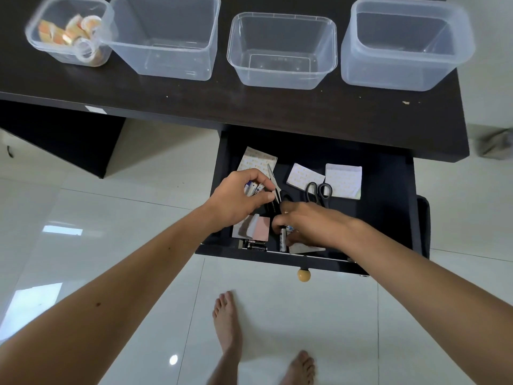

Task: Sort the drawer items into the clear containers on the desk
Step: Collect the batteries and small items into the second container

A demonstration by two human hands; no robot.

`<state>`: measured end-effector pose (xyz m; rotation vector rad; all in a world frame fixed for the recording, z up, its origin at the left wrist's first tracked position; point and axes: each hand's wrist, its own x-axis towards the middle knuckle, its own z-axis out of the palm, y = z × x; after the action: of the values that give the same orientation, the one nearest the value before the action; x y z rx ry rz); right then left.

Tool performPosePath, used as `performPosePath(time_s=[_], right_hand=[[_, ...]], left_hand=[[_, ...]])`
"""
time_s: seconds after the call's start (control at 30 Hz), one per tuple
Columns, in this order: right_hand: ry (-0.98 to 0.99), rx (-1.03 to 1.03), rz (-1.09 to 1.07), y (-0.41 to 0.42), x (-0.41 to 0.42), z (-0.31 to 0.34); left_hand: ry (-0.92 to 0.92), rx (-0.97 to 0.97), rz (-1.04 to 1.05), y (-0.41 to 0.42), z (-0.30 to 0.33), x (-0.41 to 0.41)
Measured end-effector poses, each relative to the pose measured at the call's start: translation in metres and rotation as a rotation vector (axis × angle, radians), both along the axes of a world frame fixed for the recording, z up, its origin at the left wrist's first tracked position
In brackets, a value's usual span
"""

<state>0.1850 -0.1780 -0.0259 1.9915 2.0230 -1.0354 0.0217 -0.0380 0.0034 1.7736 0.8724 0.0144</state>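
Both my hands are inside the open black drawer. My left hand grips a few white-and-blue batteries. My right hand pinches another battery near the drawer's front. Black scissors lie in the middle of the drawer; a second pair is partly hidden under my left hand. White sticky-note pads lie at the back, a pink pad and dark batteries at the front left. On the desk stand several clear containers; the leftmost holds tape rolls.
Three clear containers stand in a row on the dark desk. The drawer has a round wooden knob. My bare feet stand on the white tiled floor below.
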Motion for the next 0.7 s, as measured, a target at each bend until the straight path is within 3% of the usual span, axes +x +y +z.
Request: performPosePath(time_s=[0.13,0.33,0.53,0.7], right_hand=[[0.032,0.031,0.017,-0.001,0.0,0.0],[0.214,0.148,-0.107,-0.012,0.016,0.001],[0.303,0.223,-0.307,-0.018,0.027,0.002],[0.42,0.124,-0.578,-0.021,0.028,0.005]], left_hand=[[0.067,0.027,0.058,0.0,-0.014,0.01],[0.166,0.093,-0.028,-0.005,-0.028,0.015],[0.162,0.202,-0.056,-0.009,-0.036,0.014],[0.129,0.214,-0.117,-0.012,-0.038,0.016]])
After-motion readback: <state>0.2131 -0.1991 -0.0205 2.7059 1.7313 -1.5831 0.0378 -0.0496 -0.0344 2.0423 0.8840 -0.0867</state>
